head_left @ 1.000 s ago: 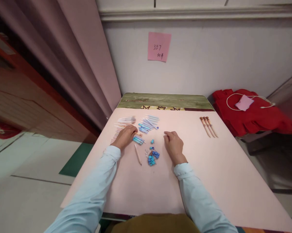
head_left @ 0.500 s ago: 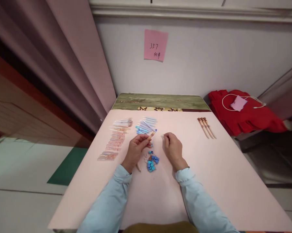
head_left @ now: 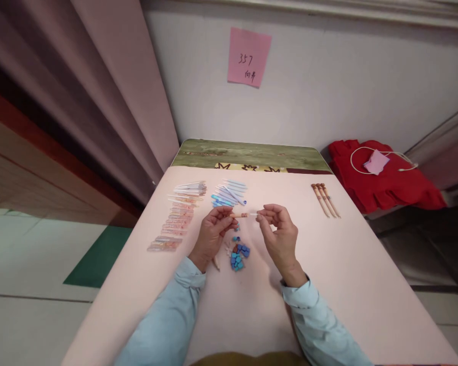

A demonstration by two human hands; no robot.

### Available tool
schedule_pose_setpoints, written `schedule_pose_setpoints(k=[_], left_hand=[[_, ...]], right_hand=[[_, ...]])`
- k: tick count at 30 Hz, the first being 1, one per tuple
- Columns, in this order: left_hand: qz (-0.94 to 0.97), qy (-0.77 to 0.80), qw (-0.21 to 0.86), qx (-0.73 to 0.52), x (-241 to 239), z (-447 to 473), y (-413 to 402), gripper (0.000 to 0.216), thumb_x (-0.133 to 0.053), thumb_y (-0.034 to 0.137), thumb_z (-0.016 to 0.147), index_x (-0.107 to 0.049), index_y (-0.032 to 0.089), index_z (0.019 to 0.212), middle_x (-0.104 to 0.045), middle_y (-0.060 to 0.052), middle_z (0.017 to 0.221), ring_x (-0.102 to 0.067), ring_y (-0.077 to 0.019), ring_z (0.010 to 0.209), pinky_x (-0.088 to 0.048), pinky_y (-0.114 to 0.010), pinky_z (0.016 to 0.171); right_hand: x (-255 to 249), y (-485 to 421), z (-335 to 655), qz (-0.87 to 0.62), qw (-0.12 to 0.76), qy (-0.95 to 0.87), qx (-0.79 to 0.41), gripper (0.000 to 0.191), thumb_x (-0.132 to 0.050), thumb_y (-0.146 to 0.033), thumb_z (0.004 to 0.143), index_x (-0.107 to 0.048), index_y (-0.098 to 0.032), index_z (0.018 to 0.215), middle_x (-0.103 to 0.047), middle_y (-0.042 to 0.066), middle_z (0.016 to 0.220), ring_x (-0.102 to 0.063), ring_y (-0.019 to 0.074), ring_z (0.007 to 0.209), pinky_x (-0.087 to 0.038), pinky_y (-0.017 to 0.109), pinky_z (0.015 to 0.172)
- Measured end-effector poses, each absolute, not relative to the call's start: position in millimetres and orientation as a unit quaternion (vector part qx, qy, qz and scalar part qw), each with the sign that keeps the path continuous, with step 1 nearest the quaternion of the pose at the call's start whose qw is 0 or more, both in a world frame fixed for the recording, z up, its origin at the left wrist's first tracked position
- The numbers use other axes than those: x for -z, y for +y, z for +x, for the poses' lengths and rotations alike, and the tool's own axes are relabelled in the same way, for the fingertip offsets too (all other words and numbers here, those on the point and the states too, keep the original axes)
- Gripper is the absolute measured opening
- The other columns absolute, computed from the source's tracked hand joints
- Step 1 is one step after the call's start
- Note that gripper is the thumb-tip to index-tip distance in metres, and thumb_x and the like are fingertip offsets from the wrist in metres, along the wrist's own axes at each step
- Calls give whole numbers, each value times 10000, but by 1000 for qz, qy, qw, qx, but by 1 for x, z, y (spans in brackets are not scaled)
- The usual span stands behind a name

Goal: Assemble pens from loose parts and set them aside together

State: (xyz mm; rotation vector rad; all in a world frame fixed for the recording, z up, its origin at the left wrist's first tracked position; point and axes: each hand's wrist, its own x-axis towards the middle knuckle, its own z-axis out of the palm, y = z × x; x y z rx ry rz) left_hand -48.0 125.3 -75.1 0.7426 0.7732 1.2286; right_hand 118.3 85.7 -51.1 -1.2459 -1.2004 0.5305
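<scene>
Over the middle of the table, my left hand (head_left: 212,231) pinches a tan patterned pen barrel (head_left: 241,215) that points right. My right hand (head_left: 279,231) pinches a small thin white piece (head_left: 253,214) between thumb and forefinger, in line with the barrel's right end; whether the two touch I cannot tell. Below lie blue and turquoise caps (head_left: 238,258) in a loose heap, with a brown piece and small white pieces among them. Just behind my left hand are blue pen parts (head_left: 229,193). Part of a tan barrel (head_left: 216,263) shows under my left wrist.
Clear and pinkish pen parts (head_left: 178,217) lie in a column at the left of the white-covered table (head_left: 335,284). Three tan pens with brown tops (head_left: 325,201) lie at the right. Beyond the table's right edge is red cloth (head_left: 358,195) with a white cable.
My left hand has turned the barrel from slanting to nearly level. My right hand has brought the white piece up to the barrel's end, its fingers more raised. The view has shifted slightly.
</scene>
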Motion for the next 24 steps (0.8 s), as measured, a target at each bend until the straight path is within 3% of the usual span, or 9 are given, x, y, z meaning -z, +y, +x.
schedule_pose_setpoints(k=[7,16,24], left_hand=[[350,325,677,-559,74,-47,124,323,-797,163,694,-660,178,986,-660,-9,876,-650,-114,701,-547,-266,693],[381,325,643,-579,75,-45,121,282,-803,140,668,-673,192,913,-672,-6,864,-640,-128,787,-529,-270,759],[367,311,655,-582,70,-45,116,243,-819,138,628,-715,204,837,-657,3,828,-595,-106,737,-492,-245,723]], right_hand=[[53,83,116,-550,580,-573,-183,186,-612,-262,899,-586,-232,1081,-725,48,950,-723,190,878,-596,338,785],[57,82,113,-557,577,-556,-221,226,-626,-309,893,-593,-230,1101,-739,56,948,-722,195,843,-602,357,771],[60,86,108,-489,578,-378,-533,341,-771,-401,756,-622,-203,991,-716,2,774,-698,145,673,-581,277,662]])
